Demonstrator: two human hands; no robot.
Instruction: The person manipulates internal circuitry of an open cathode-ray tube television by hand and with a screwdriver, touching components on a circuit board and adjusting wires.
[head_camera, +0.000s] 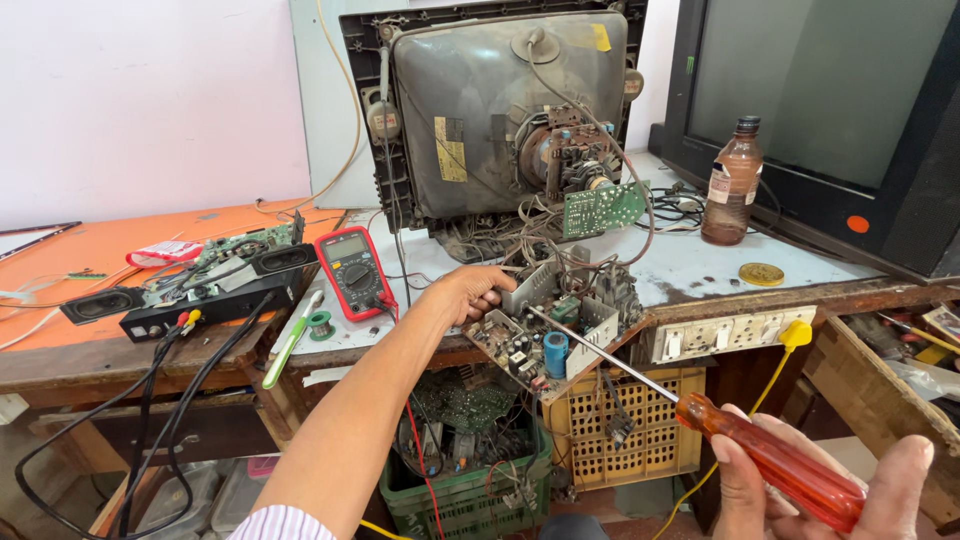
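Left arm stretched forward, left hand (470, 290) curled palm-down, fingers gripping the circuit board (545, 335) at the tabletop (700, 270) edge. Right hand (810, 480) low, fingers wrapped around the red-handled screwdriver (770, 455), shaft angled onto the board just right of the left fingers.

A brown labelled bottle (731, 182) stands before a dark screen (820, 85); the red multimeter's display (344, 244) is grey.
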